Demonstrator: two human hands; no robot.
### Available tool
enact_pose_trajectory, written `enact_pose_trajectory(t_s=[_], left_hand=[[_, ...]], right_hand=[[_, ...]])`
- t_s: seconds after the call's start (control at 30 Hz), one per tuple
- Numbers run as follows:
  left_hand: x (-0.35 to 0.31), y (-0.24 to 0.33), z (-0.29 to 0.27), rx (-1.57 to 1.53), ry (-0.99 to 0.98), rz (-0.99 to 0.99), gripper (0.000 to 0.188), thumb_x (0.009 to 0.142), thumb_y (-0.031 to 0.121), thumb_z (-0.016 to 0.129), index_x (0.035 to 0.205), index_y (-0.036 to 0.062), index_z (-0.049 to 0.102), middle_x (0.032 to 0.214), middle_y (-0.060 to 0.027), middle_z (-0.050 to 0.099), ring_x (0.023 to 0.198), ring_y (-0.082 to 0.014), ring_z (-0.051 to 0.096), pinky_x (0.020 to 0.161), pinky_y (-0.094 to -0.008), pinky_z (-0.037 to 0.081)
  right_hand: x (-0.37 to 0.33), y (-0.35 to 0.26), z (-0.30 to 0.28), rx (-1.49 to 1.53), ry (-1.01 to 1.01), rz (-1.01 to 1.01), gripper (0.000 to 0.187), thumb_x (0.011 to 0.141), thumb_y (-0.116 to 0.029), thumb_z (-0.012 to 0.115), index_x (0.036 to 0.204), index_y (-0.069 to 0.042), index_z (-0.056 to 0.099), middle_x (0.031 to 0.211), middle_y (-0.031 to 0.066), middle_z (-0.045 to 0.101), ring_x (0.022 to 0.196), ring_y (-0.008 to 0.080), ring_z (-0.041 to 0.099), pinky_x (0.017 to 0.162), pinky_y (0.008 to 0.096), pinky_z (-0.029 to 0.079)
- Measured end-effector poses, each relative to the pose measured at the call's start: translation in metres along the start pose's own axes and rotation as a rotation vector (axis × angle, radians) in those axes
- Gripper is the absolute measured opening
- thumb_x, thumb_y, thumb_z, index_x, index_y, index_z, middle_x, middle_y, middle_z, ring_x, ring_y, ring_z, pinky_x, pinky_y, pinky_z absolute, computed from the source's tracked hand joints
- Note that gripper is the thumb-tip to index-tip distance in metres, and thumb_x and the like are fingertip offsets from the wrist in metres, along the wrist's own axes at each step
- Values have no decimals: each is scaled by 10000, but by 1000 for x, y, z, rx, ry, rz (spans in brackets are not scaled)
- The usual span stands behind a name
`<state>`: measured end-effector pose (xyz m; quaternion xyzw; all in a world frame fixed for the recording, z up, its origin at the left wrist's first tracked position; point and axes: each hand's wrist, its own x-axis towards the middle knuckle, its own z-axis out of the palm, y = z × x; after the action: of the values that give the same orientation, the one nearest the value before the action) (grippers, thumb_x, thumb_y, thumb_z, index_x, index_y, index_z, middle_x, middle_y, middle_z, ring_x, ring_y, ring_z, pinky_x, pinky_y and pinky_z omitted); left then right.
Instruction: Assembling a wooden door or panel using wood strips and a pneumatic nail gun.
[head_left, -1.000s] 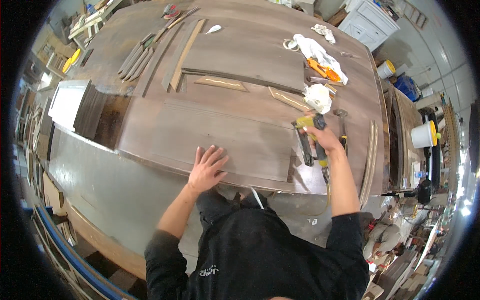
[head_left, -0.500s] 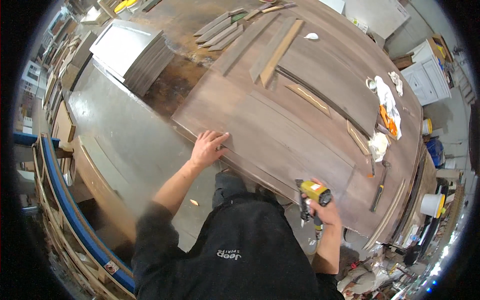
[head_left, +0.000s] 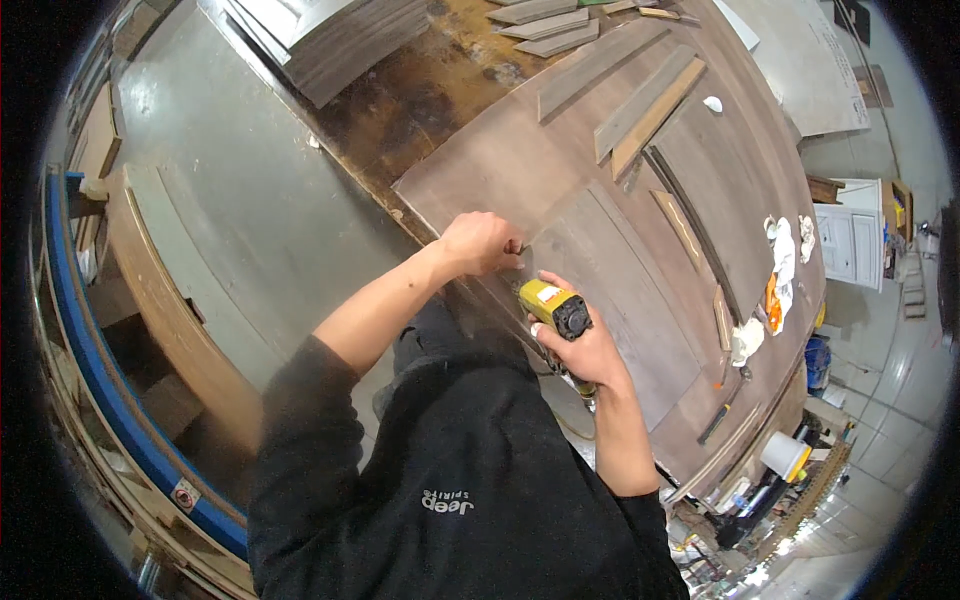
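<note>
The right hand (head_left: 590, 350) gripped the yellow nail gun (head_left: 548, 301); at its ten o'clock, the left hand (head_left: 478, 243) curled, any pinch unclear. A slip risked shooting those fingers.

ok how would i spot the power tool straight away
Find the big brown worktable. Near its edge, the right hand grips the power tool. Its yellow body and black end stand out from the grey-brown panel beside it.

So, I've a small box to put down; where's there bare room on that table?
A bare patch of tabletop lies between the left hand and the leftmost long grey strip. The flat panel is bare right of the yellow power tool. It's crowded around the white cloth and orange tool.
</note>
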<state>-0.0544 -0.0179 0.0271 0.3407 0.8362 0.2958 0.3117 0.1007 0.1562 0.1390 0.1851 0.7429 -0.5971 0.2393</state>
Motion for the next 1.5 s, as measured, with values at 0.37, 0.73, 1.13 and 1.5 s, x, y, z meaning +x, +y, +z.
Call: enact_pose_trajectory(t_s=[0.37,0.73,1.13,1.5], left_hand=[[2,4,-8,-1,-44,21,303,843,404,788,938,126,718,842,-116,729,843,-337,708,730,-454,547],[-5,2,0,-57,47,41,249,869,348,759,937,116,695,820,-120,704,825,-337,695,731,-470,540],[-60,1,65,-155,633,167,145,789,112,778,892,70,685,885,-67,665,886,-294,594,822,-424,483],[-61,2,59,-179,611,186,140,781,97,781,831,59,656,849,-70,641,861,-295,586,808,-424,473]], right_hand=[[7,8,4,-78,29,-29,713,837,9,685,1503,-139,479,1066,37,716,757,76,614,639,238,499],[-1,-11,8,18,89,125,690,818,-82,767,1464,-126,525,1247,69,691,1138,145,628,1006,306,478],[20,-18,0,-118,43,91,659,817,-83,751,1444,-90,548,1255,69,691,1154,148,629,1024,300,470],[23,-33,4,-291,46,90,681,816,-118,758,1459,-131,534,1290,82,675,1186,175,622,1028,323,474]])
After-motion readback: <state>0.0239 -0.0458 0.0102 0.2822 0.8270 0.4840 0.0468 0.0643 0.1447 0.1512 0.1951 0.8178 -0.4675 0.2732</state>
